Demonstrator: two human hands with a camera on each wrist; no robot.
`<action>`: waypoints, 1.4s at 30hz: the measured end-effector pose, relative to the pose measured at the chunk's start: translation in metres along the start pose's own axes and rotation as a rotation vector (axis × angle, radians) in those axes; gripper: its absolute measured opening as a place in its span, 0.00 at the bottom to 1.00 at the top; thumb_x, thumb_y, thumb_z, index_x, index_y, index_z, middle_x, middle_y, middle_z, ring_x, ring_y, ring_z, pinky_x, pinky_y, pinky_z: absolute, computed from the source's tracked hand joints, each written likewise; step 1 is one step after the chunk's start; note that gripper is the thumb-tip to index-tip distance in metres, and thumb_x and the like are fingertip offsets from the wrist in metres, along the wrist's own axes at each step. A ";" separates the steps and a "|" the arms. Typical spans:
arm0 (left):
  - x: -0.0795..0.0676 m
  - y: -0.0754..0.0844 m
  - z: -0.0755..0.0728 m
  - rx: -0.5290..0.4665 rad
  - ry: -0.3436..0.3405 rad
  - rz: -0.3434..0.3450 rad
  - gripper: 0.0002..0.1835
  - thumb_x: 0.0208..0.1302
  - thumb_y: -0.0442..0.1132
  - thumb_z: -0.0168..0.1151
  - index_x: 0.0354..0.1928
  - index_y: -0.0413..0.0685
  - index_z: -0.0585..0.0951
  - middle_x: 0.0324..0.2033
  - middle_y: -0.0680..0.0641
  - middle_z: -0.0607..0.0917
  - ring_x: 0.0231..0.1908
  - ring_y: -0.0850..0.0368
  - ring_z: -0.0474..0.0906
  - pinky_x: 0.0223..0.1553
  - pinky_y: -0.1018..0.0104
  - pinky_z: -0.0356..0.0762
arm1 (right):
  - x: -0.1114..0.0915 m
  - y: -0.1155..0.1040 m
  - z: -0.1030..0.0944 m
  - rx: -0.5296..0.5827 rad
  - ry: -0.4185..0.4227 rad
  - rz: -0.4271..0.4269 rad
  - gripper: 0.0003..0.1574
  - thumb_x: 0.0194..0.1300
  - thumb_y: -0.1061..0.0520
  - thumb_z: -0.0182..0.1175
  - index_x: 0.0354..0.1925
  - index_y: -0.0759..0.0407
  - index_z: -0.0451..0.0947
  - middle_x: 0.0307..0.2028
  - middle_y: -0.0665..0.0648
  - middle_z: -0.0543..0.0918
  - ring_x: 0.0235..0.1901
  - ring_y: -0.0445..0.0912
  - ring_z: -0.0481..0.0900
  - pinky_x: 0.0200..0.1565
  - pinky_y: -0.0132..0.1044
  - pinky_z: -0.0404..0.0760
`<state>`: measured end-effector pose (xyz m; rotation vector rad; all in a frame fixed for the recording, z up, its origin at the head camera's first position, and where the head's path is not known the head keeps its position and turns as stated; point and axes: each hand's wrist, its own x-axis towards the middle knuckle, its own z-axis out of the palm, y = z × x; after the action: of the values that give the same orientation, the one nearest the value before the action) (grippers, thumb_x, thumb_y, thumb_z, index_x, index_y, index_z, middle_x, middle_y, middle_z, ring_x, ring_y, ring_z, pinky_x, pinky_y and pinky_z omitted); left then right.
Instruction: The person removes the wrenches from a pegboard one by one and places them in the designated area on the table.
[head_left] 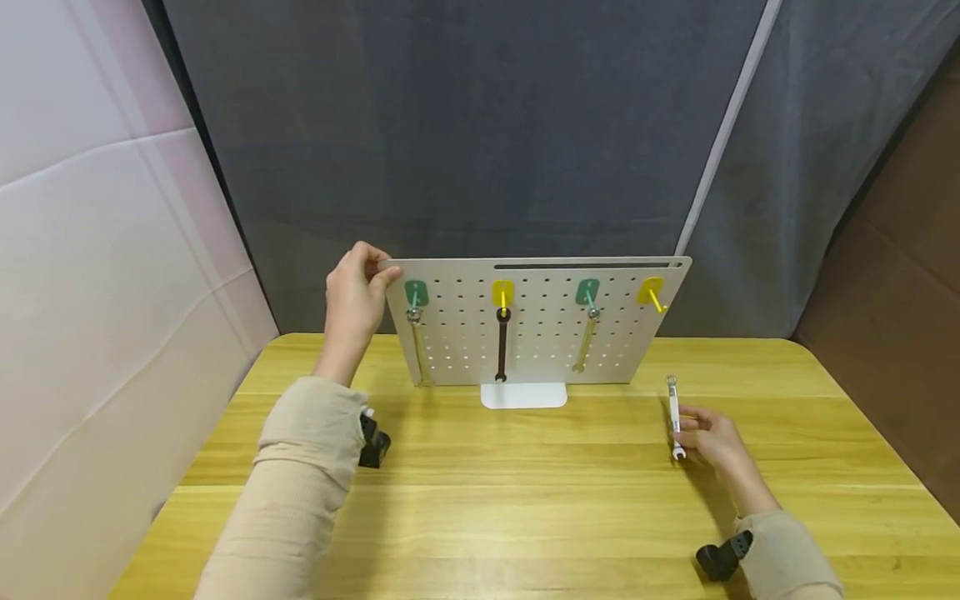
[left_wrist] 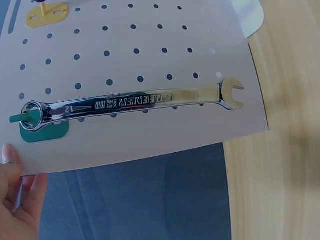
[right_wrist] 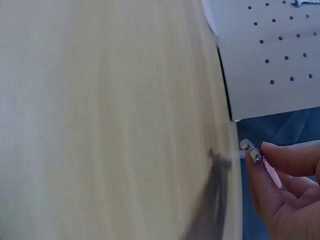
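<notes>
My left hand (head_left: 352,296) pinches the upper left corner of a white pegboard (head_left: 461,321), thumb in front and fingers behind. A shiny combination wrench (left_wrist: 125,101) hangs by its ring end from the left green hook (left_wrist: 47,131). Two more wrenches hang on the board: a dark one (head_left: 502,350) from a yellow hook (head_left: 502,292), and another (head_left: 586,346) from the second green hook (head_left: 588,291). The rightmost yellow hook (head_left: 651,290) bears nothing. Right of the board, my right hand (head_left: 712,437) holds a small silver combination wrench (head_left: 673,404) between thumb and fingers, ring end pointing away.
The pegboard stands on a white foot (head_left: 523,397) on the wooden table (head_left: 480,517). Behind the table hangs a dark grey curtain (head_left: 487,125). A white fabric wall (head_left: 112,250) is on the left and a brown one (head_left: 900,267) on the right.
</notes>
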<state>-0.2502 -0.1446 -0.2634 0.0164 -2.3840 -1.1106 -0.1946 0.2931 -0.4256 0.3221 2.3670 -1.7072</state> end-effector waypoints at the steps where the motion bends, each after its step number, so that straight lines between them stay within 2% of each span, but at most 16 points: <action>1: 0.000 0.000 0.000 -0.001 0.001 -0.001 0.12 0.64 0.37 0.59 0.45 0.35 0.74 0.44 0.36 0.79 0.45 0.43 0.76 0.48 0.53 0.75 | 0.001 0.001 0.000 -0.003 -0.005 0.000 0.38 0.63 0.72 0.54 0.68 0.78 0.50 0.38 0.50 0.78 0.29 0.33 0.78 0.33 0.27 0.80; 12: 0.001 -0.001 -0.001 -0.009 -0.021 -0.012 0.12 0.65 0.37 0.59 0.45 0.35 0.74 0.45 0.37 0.79 0.45 0.44 0.76 0.48 0.54 0.75 | 0.007 0.013 0.004 -0.101 -0.032 -0.002 0.33 0.61 0.76 0.52 0.63 0.85 0.54 0.32 0.52 0.77 0.29 0.37 0.75 0.30 0.30 0.79; 17: 0.001 -0.002 -0.003 -0.008 -0.027 -0.003 0.12 0.65 0.37 0.59 0.44 0.34 0.74 0.44 0.37 0.80 0.44 0.44 0.77 0.46 0.55 0.75 | 0.006 0.010 0.007 -0.225 0.022 -0.033 0.30 0.60 0.74 0.53 0.60 0.83 0.61 0.34 0.63 0.79 0.29 0.40 0.74 0.29 0.32 0.77; 22: 0.002 -0.003 -0.003 -0.005 -0.039 -0.009 0.12 0.66 0.37 0.59 0.44 0.35 0.73 0.43 0.37 0.80 0.43 0.44 0.76 0.45 0.55 0.74 | 0.004 0.010 0.009 -0.357 0.072 -0.047 0.26 0.63 0.68 0.55 0.59 0.78 0.67 0.41 0.73 0.80 0.29 0.44 0.77 0.29 0.35 0.77; 33: 0.002 -0.001 -0.003 -0.003 -0.037 0.000 0.12 0.65 0.37 0.59 0.43 0.35 0.74 0.42 0.37 0.80 0.42 0.45 0.76 0.45 0.57 0.73 | 0.004 0.007 0.006 -0.467 0.104 -0.040 0.24 0.60 0.65 0.60 0.54 0.76 0.71 0.36 0.71 0.82 0.25 0.43 0.78 0.27 0.35 0.77; 42: 0.001 -0.001 -0.003 -0.002 -0.013 0.013 0.10 0.64 0.37 0.60 0.41 0.36 0.74 0.39 0.38 0.80 0.39 0.47 0.75 0.42 0.59 0.74 | -0.001 0.004 0.005 -0.471 0.125 0.004 0.23 0.60 0.63 0.62 0.50 0.76 0.73 0.33 0.67 0.84 0.21 0.41 0.78 0.26 0.34 0.77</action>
<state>-0.2502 -0.1474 -0.2617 -0.0071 -2.3906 -1.1102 -0.1923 0.2892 -0.4310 0.3574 2.7548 -1.1012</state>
